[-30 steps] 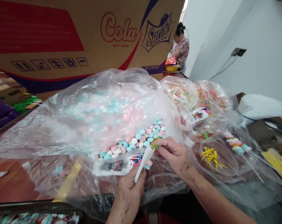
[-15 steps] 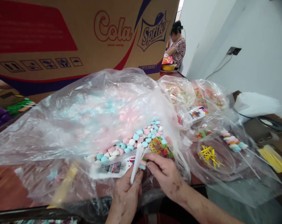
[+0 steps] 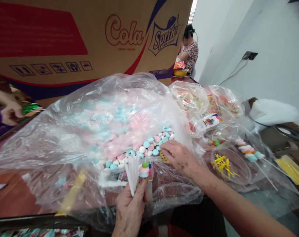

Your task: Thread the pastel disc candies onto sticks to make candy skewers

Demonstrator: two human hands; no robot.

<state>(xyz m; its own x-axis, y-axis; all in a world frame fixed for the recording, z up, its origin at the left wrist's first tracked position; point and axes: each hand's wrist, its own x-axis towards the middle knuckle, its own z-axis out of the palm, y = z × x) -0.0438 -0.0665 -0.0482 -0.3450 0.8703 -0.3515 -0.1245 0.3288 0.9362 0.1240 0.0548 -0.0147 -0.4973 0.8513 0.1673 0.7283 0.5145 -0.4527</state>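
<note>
My left hand [image 3: 131, 205] is closed round a fan of white lollipop sticks [image 3: 132, 174]. One stick carries a short stack of candy [image 3: 144, 170]: blue and pink marshmallow pieces with a green gummy ring on top. At the opening of a large clear bag [image 3: 149, 98], my right hand [image 3: 176, 156] lies over the candy, fingers bent together and covering most of the gummy rings [image 3: 164, 157]. What its fingertips hold, if anything, is hidden. Pink, white and blue marshmallows [image 3: 146, 144] spill out beside them. A printed packet [image 3: 123, 176] lies behind the sticks.
A big cardboard box [image 3: 90, 39] stands behind the bag. To the right are bags of gummy rings [image 3: 191, 98], a dish of yellow ties [image 3: 225, 164] and finished marshmallow skewers [image 3: 249, 150]. Another person's hand [image 3: 11, 110] shows at left; a person [image 3: 190, 52] sits farther back.
My right hand has moved up and right, from the stick onto the loose candy. The left hand has lowered slightly, and its sticks have fanned apart. Another person's hand has appeared at left.
</note>
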